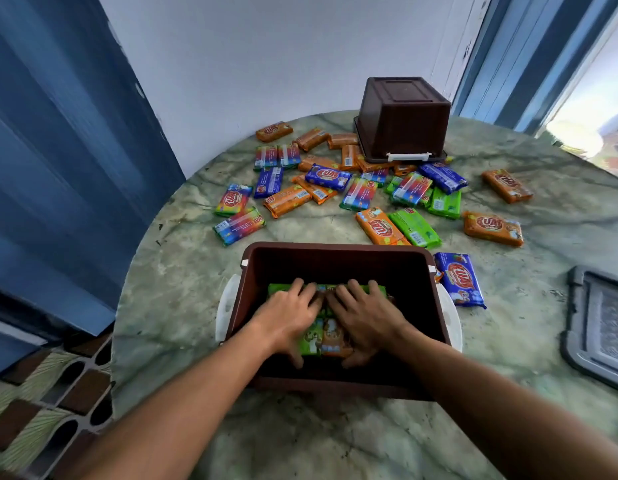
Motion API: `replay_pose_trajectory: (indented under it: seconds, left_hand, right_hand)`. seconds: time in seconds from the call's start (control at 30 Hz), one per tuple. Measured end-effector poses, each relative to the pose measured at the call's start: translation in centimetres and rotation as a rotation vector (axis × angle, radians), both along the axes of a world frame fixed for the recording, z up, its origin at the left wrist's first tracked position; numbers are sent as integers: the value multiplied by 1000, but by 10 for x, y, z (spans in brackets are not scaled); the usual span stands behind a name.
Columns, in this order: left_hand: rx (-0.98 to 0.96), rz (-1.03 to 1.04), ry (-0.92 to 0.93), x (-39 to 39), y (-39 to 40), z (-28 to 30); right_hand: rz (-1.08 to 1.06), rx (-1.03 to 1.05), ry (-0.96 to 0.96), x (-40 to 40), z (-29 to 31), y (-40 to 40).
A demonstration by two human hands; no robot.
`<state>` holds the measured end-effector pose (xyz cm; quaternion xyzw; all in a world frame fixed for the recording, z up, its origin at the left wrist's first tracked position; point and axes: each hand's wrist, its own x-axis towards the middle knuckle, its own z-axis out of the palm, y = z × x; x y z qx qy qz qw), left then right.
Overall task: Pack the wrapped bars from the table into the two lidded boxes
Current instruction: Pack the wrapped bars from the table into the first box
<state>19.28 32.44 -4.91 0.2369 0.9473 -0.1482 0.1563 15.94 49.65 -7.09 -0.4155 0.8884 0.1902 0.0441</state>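
An open brown box (335,252) with white side latches stands on the table in front of me. Both hands are inside it. My left hand (288,311) and my right hand (364,313) lie flat, fingers spread, pressing on green and orange wrapped bars (321,337) packed in the bottom. A second brown box (403,116) sits upside down at the back of the table. Several loose wrapped bars (335,188) in orange, blue, green and rainbow wrappers lie scattered between the two boxes. A blue bar (460,280) lies just right of the open box.
A grey box lid (598,327) lies at the table's right edge. The round green marble table (183,271) stands close to a white wall, with a blue door on the left. Patterned floor tiles show at lower left.
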Motion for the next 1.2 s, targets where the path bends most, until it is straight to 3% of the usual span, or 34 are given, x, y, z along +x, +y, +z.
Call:
replay_pose_trajectory:
  seconds: [0.13, 0.33, 0.6, 0.67, 0.77, 0.9, 0.97, 1.0, 1.1, 1.13, 1.17, 1.2]
  left_hand:
    - [-22, -19, -2, -1, -3, 0]
    - [-105, -41, 5, 3, 0, 9]
    - [-66, 66, 28, -2, 1, 0]
    - [-64, 63, 42, -3, 0, -3]
    - [-69, 98, 17, 1, 2, -4]
    - [22, 164, -159, -4, 1, 21]
    - [249, 239, -200, -4, -8, 43]
    - [387, 259, -122, 0, -16, 52]
    - [701, 422, 378, 13, -49, 69]
    - [785, 573, 454, 17, -59, 69]
    - [854, 753, 433, 19, -71, 64]
    - [900, 962, 284, 19, -80, 59]
  right_hand:
    - [-20, -38, -40, 1, 5, 2]
    - [-198, -58, -299, 7, 28, 9]
    - [-406, -9, -133, 26, 26, -7]
    - [-422, 75, -207, 25, 28, -9]
    - [-455, -2, -232, 21, 19, 0]
    - [-470, 32, -324, 25, 41, -1]
    - [-481, -137, -406, 25, 64, 4]
    - [-481, -286, -418, 24, 78, 8]
    - [-603, -783, -282, 17, 111, 34]
    - [-683, -900, -203, 12, 115, 46]
    - [-790, -972, -142, 8, 113, 59]
    - [-916, -1008, -133, 4, 105, 72]
